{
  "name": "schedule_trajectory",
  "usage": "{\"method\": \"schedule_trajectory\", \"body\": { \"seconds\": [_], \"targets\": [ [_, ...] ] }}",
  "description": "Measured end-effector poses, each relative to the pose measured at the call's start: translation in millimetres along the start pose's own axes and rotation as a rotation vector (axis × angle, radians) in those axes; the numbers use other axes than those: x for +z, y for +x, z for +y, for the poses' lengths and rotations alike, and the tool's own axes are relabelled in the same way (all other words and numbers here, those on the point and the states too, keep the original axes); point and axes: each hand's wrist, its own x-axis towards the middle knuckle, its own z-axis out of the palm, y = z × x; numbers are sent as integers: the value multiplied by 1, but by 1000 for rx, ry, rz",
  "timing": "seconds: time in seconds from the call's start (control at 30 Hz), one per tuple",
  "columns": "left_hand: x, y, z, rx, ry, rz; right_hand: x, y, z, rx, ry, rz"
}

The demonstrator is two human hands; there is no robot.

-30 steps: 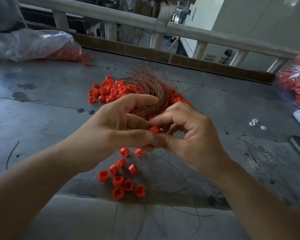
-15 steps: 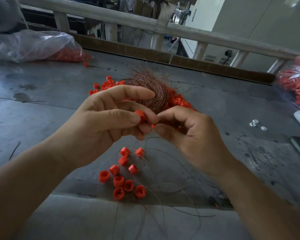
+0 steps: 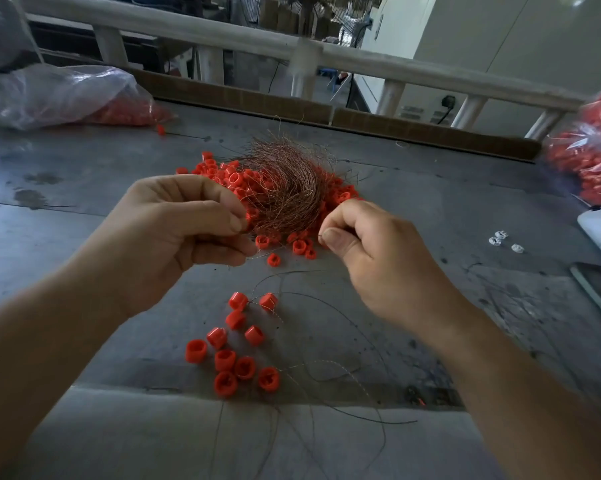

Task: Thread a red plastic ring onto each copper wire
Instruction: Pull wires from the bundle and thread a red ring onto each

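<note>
On the desk (image 3: 84, 237) the wire bundle (image 3: 285, 188) lies atop the ring pile (image 3: 340, 195), just behind my left hand (image 3: 174, 237) and right hand (image 3: 372, 258). A ring cluster (image 3: 229, 355) lies nearer me. The left bag (image 3: 60, 95) sits far back left, the right bag (image 3: 590, 161) at the right edge.

Single feed here: head cam, worn by the person. It sits above and behind the hands, faces forward and tilts down across the table (image 3: 49, 188). The lens is wide-angle, so I see the railing (image 3: 223, 32) at the far side bow across the top of frame. Range is close. The left hand (image 3: 184, 237) and right hand (image 3: 372, 258) fill the middle, and the forearms run out at both bottom corners. The wire bundle (image 3: 285, 181) and ring pile (image 3: 223, 173) sit just beyond the hands. The left bag (image 3: 60, 95) and right bag (image 3: 593, 157) are cut by the side edges, and the right one is blurred.
</note>
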Motion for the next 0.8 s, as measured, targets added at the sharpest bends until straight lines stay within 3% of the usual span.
{"method": "schedule_trajectory", "body": {
  "seconds": [0.1,0.17,0.3,0.4,0.47,0.53,0.63,0.7,0.8],
  "targets": [
    [-2,1,1,-26,40,34,-2,1,3,30,-8,-15],
    [-7,3,1,-62,182,19,-3,2,6,61,-31,-132],
    [-11,4,-6,-163,579,-182,-6,3,10,126,-151,-400],
    [-8,2,-7,-207,623,-245,-6,2,9,119,-222,-489],
    [-8,4,-9,-175,644,-181,-5,0,8,122,-191,-480],
    [-11,11,-15,-87,661,12,-6,0,7,130,-172,-419],
    [-14,20,-25,107,879,303,-6,1,8,151,-153,-281],
    [-14,25,-31,173,1021,345,-5,2,9,166,-122,-208],
    [-18,36,-43,159,1128,264,-3,2,11,166,-139,-169]
  ]
}}
